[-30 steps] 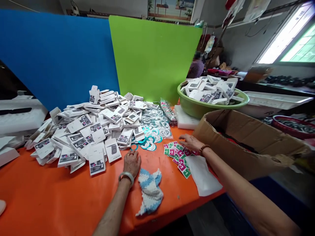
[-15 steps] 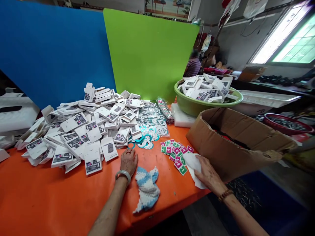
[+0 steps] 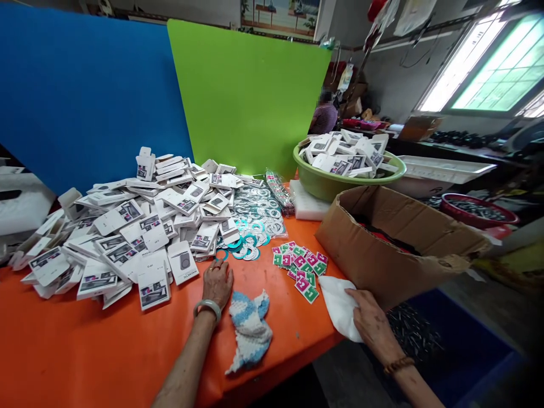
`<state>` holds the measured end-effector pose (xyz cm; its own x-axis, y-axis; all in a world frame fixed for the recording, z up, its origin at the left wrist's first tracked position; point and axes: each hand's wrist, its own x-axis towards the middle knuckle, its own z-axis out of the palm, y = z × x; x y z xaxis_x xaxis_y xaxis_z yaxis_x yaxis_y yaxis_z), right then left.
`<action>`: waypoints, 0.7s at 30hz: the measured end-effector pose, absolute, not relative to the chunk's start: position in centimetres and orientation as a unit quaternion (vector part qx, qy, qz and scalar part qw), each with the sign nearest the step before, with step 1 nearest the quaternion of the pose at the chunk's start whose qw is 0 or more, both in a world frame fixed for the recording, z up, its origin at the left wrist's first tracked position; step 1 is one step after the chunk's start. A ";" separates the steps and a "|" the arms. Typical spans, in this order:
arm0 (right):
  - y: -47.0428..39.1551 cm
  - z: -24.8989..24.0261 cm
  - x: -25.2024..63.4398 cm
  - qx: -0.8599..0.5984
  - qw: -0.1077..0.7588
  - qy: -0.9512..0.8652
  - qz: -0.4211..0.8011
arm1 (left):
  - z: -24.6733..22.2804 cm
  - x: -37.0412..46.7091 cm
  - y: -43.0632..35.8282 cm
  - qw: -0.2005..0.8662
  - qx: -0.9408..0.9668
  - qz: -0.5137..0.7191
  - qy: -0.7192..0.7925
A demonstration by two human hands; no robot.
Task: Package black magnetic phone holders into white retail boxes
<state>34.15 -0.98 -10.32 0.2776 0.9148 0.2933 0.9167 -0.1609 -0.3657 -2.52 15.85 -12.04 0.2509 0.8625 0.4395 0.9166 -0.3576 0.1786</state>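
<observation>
The right forearm reaches in from the lower right, and its right hand [image 3: 374,320], back upward, points up and to the left. Its grip is narrow, closed on the near right edge of a white sheet [image 3: 335,303]; the fingers underneath are hidden. The left forearm comes up from the bottom, well to the left of that grip; its left hand [image 3: 217,283] rests palm down on the table, fingers loosely bent and unclenched, with no object visible in it.

Under both hands spreads the smooth, slightly glossy orange table [image 3: 85,357]. Just beyond the grip stands a creased brown cardboard box [image 3: 357,255] with a bowed rim, its wall crowding the right hand on the far side. The held sheet is thin, soft-looking and roughly rectangular, lying across the table's edge. Between the two hands lies a crumpled, knobbly blue-and-white cloth [image 3: 250,328].

Farther from the grip, blue and green panels [image 3: 250,102] close off the back. A heap of small white printed boxes [image 3: 148,238] sprawls far to the grip's left, and a round green basin [image 3: 335,180] filled with similar boxes sits behind the cardboard box. Flat teal and white rings [image 3: 250,241] lie beyond the left fingertips. Pink and green square stickers [image 3: 300,263] are scattered just past the sheet's left corner.
</observation>
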 end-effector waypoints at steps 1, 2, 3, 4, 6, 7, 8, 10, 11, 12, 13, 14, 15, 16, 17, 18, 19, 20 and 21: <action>-0.9 -10.7 34.4 -0.756 0.243 -0.607 0.006 | -12.0 -2.5 15.8 0.057 -0.789 -0.238 -0.564; -0.8 -11.0 34.6 -0.752 0.243 -0.613 0.013 | -12.0 -2.5 15.8 0.058 -0.789 -0.238 -0.564; -0.7 -11.1 34.6 -0.748 0.238 -0.619 0.020 | -11.9 -2.5 15.8 0.058 -0.789 -0.238 -0.564; -0.6 -10.9 34.5 -0.746 0.229 -0.625 0.024 | -11.9 -2.5 15.8 0.058 -0.789 -0.239 -0.564; -0.3 -9.9 34.0 -0.744 0.209 -0.634 0.024 | -11.8 -2.5 15.8 0.057 -0.789 -0.240 -0.562; 0.0 -9.1 33.6 -0.743 0.201 -0.638 0.023 | -11.8 -2.5 15.8 0.057 -0.790 -0.240 -0.562; 0.3 -8.2 33.2 -0.742 0.199 -0.640 0.023 | -11.8 -2.5 15.8 0.056 -0.790 -0.241 -0.560; 1.5 -6.4 32.3 -0.740 0.201 -0.641 0.026 | -11.9 -2.6 15.8 0.056 -0.791 -0.243 -0.559; 2.2 -5.6 31.9 -0.739 0.202 -0.642 0.033 | -11.9 -2.6 15.8 0.057 -0.791 -0.244 -0.559; 3.1 -5.0 31.6 -0.740 0.197 -0.641 0.045 | -11.9 -2.5 15.8 0.058 -0.790 -0.246 -0.559; 4.1 -4.6 31.4 -0.743 0.183 -0.640 0.061 | -11.9 -2.5 15.8 0.059 -0.789 -0.247 -0.559; 5.1 -4.5 31.2 -0.749 0.161 -0.638 0.079 | -11.9 -2.5 15.7 0.059 -0.788 -0.248 -0.560; 6.1 -4.6 31.1 -0.755 0.134 -0.635 0.096 | -11.9 -2.5 15.7 0.060 -0.787 -0.249 -0.561; 7.0 -4.8 30.9 -0.761 0.105 -0.631 0.110 | -11.9 -2.5 15.7 0.061 -0.787 -0.250 -0.562; 7.8 -5.2 30.7 -0.763 0.080 -0.630 0.119 | -11.8 -2.5 15.7 0.061 -0.787 -0.249 -0.562; 8.5 -5.5 30.4 -0.761 0.063 -0.634 0.121 | -11.8 -2.5 15.7 0.061 -0.787 -0.248 -0.561; 9.1 -5.9 30.1 -0.756 0.054 -0.642 0.117 | -11.7 -2.5 15.7 0.061 -0.788 -0.246 -0.561; 9.6 -6.3 29.6 -0.748 0.050 -0.653 0.110 | -11.7 -2.5 15.7 0.060 -0.789 -0.244 -0.560; 10.0 -6.6 29.1 -0.740 0.051 -0.662 0.102 | -11.6 -2.5 15.7 0.060 -0.790 -0.242 -0.560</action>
<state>29.13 10.02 -6.60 0.1018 0.9914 -0.0826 0.9705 -0.1172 -0.2108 -2.48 15.73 -11.62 0.2552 0.8562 0.4493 0.9140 -0.3651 0.1767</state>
